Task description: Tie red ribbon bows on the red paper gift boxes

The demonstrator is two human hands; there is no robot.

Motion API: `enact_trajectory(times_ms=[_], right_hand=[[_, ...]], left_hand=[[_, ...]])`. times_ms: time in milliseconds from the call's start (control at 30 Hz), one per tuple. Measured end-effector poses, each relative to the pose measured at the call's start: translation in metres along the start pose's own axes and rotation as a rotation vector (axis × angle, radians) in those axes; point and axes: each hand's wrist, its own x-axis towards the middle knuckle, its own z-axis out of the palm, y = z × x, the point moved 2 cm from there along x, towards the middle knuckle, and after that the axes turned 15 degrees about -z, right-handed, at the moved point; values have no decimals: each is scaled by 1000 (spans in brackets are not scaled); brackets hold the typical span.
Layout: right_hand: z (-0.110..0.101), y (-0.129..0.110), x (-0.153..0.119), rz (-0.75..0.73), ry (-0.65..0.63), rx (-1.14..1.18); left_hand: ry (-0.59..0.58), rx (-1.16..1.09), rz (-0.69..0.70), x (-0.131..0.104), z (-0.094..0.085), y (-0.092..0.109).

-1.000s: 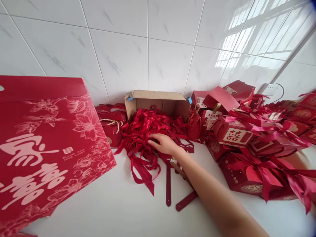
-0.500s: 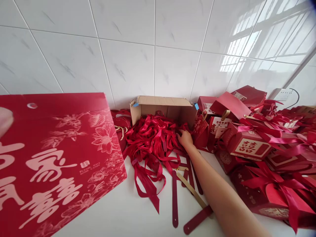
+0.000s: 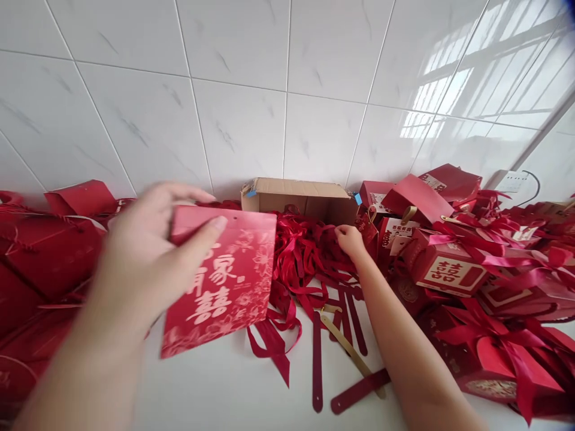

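My left hand (image 3: 157,239) grips a flat red card box (image 3: 238,269) by its top left part, thumb across the front, which bears pale Chinese characters and flowers. My right hand (image 3: 349,240) reaches into the right side of a heap of red ribbons (image 3: 296,251), its fingers closed together at the ribbons; what they pinch is too small to make out. The ribbons spill from an open cardboard box (image 3: 300,188) onto the white table (image 3: 215,383). Dark red straps (image 3: 317,365) and a gold strap (image 3: 350,350) lie in front of the heap.
Finished red boxes with ribbon bows (image 3: 453,269) are piled at the right. More red boxes (image 3: 49,245) stand at the left, partly behind my left arm. A white tiled wall (image 3: 242,131) rises behind, with a white socket (image 3: 510,181) at the right.
The flat red box has moved away from the camera toward the ribbons, bringing my left hand fully into view. My right hand has shifted slightly right and up, its fingers now drawn together.
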Motion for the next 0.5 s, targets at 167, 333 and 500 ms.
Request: enact_trajectory(times_ms=[167,333,500], right_hand=[[-46,-64,-18,-202,50,148],[-74,-130,-62,-548,23,251],[-81,-166,-93,-955,38,335]], left_hand=[[-416,28,-92,-4,51,2],[-678,174,-46,-14,67,-10],[-759,-126,74,-31,44,19]])
